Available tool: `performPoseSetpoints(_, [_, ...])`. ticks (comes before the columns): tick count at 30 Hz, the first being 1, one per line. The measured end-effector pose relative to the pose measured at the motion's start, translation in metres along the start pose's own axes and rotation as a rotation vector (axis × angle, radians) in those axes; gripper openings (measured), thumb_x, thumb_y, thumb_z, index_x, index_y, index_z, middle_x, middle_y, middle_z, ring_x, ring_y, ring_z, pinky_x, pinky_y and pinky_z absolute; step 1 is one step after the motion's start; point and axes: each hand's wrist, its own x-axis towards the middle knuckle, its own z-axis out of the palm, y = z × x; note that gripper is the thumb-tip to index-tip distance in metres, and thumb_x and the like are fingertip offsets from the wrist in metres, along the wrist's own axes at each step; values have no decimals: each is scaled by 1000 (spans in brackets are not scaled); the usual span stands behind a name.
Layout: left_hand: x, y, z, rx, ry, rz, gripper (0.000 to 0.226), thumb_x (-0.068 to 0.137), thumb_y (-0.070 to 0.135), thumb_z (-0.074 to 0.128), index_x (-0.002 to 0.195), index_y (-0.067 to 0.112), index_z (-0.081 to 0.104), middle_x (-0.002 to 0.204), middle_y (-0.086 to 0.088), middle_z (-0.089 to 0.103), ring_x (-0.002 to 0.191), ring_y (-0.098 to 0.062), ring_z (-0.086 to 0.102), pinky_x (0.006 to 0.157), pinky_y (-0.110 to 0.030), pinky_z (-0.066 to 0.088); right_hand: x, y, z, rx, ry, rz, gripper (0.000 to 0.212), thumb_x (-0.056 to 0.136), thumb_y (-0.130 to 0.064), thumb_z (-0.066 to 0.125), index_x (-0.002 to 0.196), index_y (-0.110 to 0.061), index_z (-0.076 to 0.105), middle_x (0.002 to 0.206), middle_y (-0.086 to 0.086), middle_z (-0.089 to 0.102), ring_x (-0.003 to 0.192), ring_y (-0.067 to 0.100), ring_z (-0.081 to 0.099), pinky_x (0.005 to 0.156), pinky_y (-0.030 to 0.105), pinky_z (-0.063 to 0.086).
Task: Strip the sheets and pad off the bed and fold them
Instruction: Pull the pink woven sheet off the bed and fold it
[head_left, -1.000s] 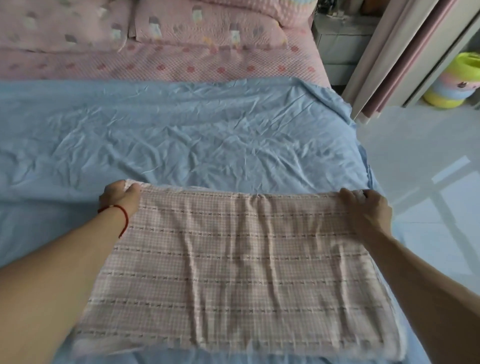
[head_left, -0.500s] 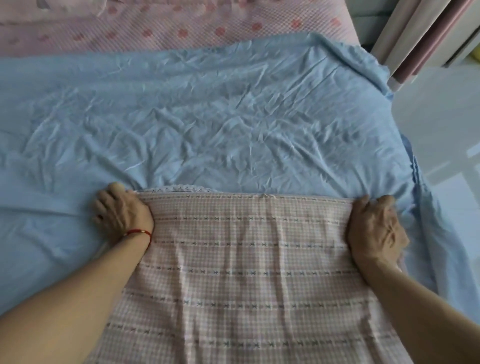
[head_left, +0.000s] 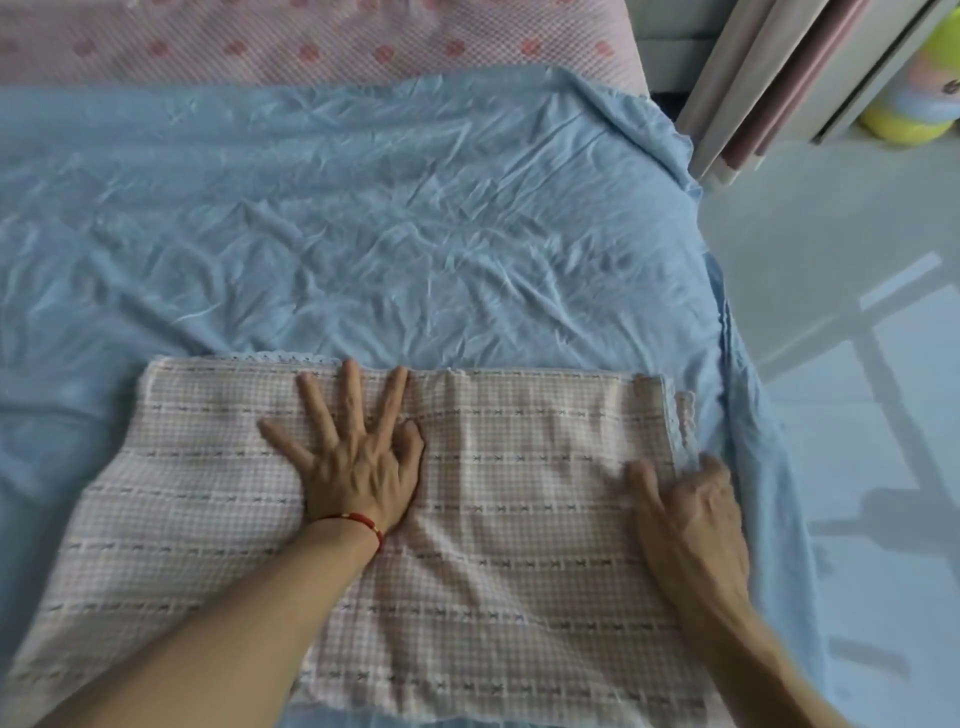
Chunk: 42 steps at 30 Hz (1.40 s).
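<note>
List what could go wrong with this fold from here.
1. The pink checked sheet lies on the wrinkled blue sheet, so smoothing may drag both and skew the fold.
2. Lace trim sticks out at the right edge by the right hand, so the layers look misaligned.
3. Creases near the left hand could get pressed in.

One folded checked sheet (head_left: 519, 519), one blue sheet (head_left: 363, 234), one pink pad (head_left: 311, 41), two hands.

Both forearms are bare, no sleeves showing. A thin red cord bracelet (head_left: 358, 519) with a small gold bead circles the left wrist.
</note>
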Motion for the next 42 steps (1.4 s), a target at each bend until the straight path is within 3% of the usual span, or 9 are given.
performPoseSetpoints(9, [5, 4, -1, -23, -34, 10, 62, 95, 56, 9, 153, 52, -14, 169, -2, -9, 150, -45, -18, 102, -84, 2, -30, 37, -39, 71, -332, 182, 65, 77, -77, 61, 96, -15, 61, 91, 0, 71, 84, 20, 66, 80, 37, 53])
performPoseSetpoints(15, [9, 3, -7, -38, -95, 29, 61, 95, 58, 4, 149, 54, -23, 168, -1, -17, 147, -47, -25, 101, -84, -2, -45, 19, -67, 471, -617, 247, 36, 85, -34, 77, 111, -10, 69, 93, 11, 79, 84, 28, 77, 76, 36, 62])
performPoseSetpoints(22, [-51, 1, -42, -151, -39, 513, 62, 100, 60, 18, 158, 44, 3, 169, 3, -8, 154, -29, -11, 115, -67, -14, -73, -6, -99, 443, -393, 43, 18, 93, -21, 69, 108, -11, 70, 86, 9, 78, 68, 21, 76, 51, 25, 57])
performPoseSetpoints(26, [-55, 16, -37, -142, -282, 403, 64, 96, 59, 0, 155, 41, -16, 165, 9, -21, 153, -30, -19, 109, -73, -17, -101, -57, -108, 334, -356, -120, 15, 95, -25, 66, 110, -21, 67, 101, 11, 76, 88, 29, 74, 82, 49, 61])
performPoseSetpoints(30, [-56, -34, -82, -637, -510, 485, 57, 104, 50, 32, 158, 37, 21, 166, 4, 22, 152, -22, 22, 122, -57, 10, -152, -138, -107, 93, -305, -379, 26, 91, -36, 67, 95, -17, 49, 88, 4, 61, 80, 23, 58, 70, 35, 47])
performPoseSetpoints(35, [-60, -155, -148, -1742, -815, -231, 36, 99, 46, 50, 104, 21, 75, 98, -6, 73, 84, -25, 71, 80, -41, 54, -221, -228, -31, -217, -442, -742, 48, 94, -41, 51, 138, -30, 36, 123, 6, 58, 106, 36, 59, 81, 37, 42])
performPoseSetpoints(37, [-46, -199, -155, -1949, -834, -324, 54, 94, 60, 47, 112, 17, 76, 113, -12, 69, 102, -29, 66, 95, -42, 50, -242, -252, 23, -254, -464, -722, 44, 93, -41, 56, 133, -25, 44, 126, 10, 62, 114, 37, 60, 87, 40, 45])
performPoseSetpoints(39, [-36, -219, -150, -1919, -801, -393, 72, 88, 71, 51, 130, 14, 67, 130, -16, 65, 121, -32, 61, 111, -45, 41, -261, -264, 75, -263, -530, -687, 40, 95, -47, 52, 125, -20, 54, 124, 10, 61, 117, 35, 60, 92, 43, 47])
performPoseSetpoints(42, [-29, -228, -109, -1473, -507, -520, 102, 46, 76, 83, 125, 14, 62, 119, -14, 69, 101, -29, 70, 96, -44, 54, -272, -251, 106, -138, -477, -628, 47, 96, -55, 41, 121, -21, 62, 125, 6, 61, 116, 31, 60, 94, 43, 49])
